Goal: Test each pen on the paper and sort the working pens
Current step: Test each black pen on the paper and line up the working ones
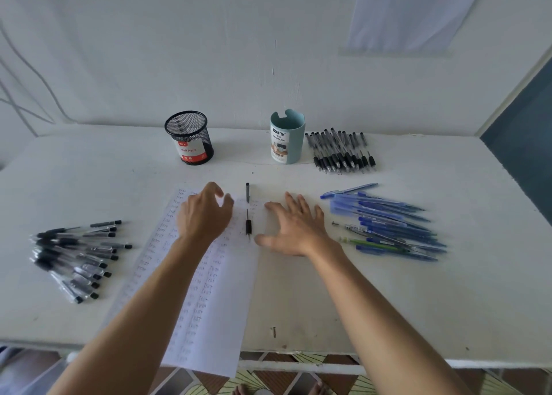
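A sheet of paper (209, 299) covered in small written test marks lies in the middle of the table and hangs over the front edge. A black pen (248, 212) lies on its upper part, pointing away from me. My left hand (204, 212) hovers just left of the pen with fingers loosely curled, holding nothing. My right hand (294, 227) is spread with straight fingers just right of the pen, low over the table. A heap of black pens (77, 254) lies at the left, blue pens (388, 224) at the right, and more black pens (340, 152) at the back right.
A black mesh pen cup (189, 137) and a pale teal desk organizer cup (287, 137) stand at the back of the white table (448, 305), close to the wall. The table's front edge runs just above my feet.
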A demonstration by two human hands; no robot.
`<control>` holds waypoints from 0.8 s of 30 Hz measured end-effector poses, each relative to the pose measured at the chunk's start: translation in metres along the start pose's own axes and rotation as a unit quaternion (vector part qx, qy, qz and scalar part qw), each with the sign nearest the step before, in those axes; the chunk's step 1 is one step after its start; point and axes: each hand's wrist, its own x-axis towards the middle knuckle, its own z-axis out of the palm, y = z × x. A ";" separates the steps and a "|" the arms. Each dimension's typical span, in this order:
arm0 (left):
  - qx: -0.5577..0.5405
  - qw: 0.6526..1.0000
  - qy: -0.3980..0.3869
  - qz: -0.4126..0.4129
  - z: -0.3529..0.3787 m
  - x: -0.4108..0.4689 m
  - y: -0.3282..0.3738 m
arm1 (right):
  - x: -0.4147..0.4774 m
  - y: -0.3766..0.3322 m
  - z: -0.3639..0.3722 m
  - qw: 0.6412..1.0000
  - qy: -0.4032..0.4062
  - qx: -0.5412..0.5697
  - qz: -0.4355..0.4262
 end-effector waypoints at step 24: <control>0.089 0.995 -0.029 0.021 0.009 0.000 -0.041 | 0.025 0.013 -0.019 0.910 0.336 0.203 0.130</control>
